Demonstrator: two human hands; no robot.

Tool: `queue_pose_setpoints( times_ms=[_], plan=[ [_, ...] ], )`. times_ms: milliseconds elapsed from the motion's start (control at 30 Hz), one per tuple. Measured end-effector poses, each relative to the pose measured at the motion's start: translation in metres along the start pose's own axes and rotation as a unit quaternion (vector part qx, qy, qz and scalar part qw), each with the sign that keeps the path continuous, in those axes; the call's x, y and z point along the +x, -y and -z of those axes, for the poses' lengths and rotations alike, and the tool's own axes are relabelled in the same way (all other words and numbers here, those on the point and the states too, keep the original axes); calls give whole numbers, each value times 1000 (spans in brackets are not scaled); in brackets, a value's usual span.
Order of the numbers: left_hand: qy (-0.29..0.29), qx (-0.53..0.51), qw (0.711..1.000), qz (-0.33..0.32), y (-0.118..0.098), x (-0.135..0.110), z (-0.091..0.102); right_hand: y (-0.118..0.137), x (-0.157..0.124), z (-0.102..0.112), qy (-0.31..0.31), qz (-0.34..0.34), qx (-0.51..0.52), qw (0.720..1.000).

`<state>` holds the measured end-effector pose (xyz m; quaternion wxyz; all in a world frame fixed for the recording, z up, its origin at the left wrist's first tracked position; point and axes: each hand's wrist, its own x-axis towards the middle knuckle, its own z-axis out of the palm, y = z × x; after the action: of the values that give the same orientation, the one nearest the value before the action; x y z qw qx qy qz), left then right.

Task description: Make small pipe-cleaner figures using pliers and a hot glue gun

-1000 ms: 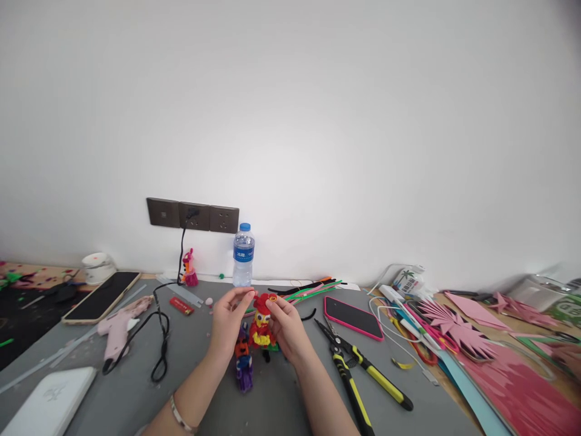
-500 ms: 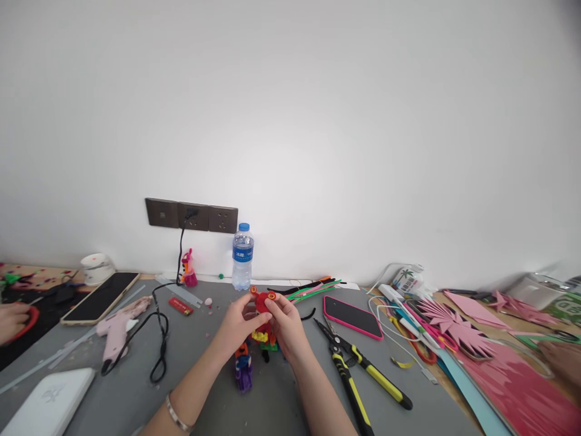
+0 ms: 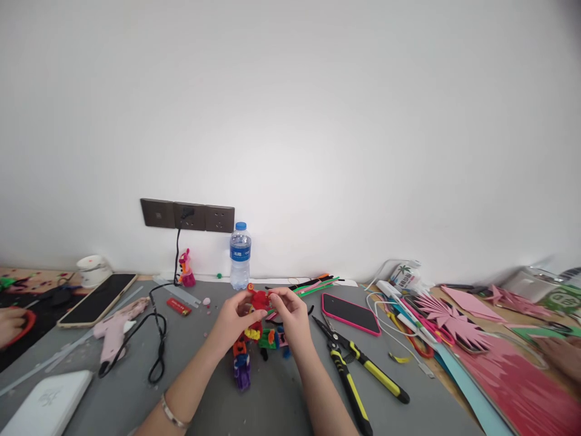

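Note:
My left hand (image 3: 232,320) and my right hand (image 3: 290,316) meet above the grey mat (image 3: 272,399), both pinching a small red pipe-cleaner figure (image 3: 259,300) by its top. Yellow, green and blue fuzzy parts (image 3: 267,336) of the figure show between my palms. A purple and orange pipe-cleaner figure (image 3: 241,363) lies on the mat just below my left hand. A bracelet sits on my left wrist.
Yellow-handled pliers (image 3: 363,372) lie right of my hands, a pink-cased phone (image 3: 350,313) beyond. A water bottle (image 3: 239,254), loose pipe cleaners (image 3: 313,283), a pink glue gun (image 3: 113,330) with black cord, another phone (image 3: 97,298). Pink paper cut-outs (image 3: 458,324) at right. Other people's hands at both edges.
My hands have shifted slightly, the right hand rising to the figure's top, and more of the coloured lower parts now show. The view has shifted a little.

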<state>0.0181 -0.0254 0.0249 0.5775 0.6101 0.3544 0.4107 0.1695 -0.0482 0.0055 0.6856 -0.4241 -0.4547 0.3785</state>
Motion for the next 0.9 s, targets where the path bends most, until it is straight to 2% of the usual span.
queue_pose_setpoints(
  times_ms=[167, 300, 467, 600, 767, 900],
  plan=[
    [-14, -64, 998, 24, -2, -2, -1, -7, 2, 3, 1, -59, 62, 996],
    [-21, -74, 997, 30, -3, -2, -1, -8, 2, 2, -7, -83, 102, 991],
    [-3, -49, 999, 16, 1, -1, 1, 3, 0, 1, 21, -56, 56, 997],
    [-5, -56, 998, 5, 2, 0, 3, 8, 1, 2, 33, -70, 48, 996],
    [4, -97, 995, 14, -3, -2, 0, 2, 1, 1, 10, -138, 146, 979],
    [-28, -123, 992, 14, 1, -1, -2, -7, 0, -3, -1, -161, 187, 969]
  ],
)
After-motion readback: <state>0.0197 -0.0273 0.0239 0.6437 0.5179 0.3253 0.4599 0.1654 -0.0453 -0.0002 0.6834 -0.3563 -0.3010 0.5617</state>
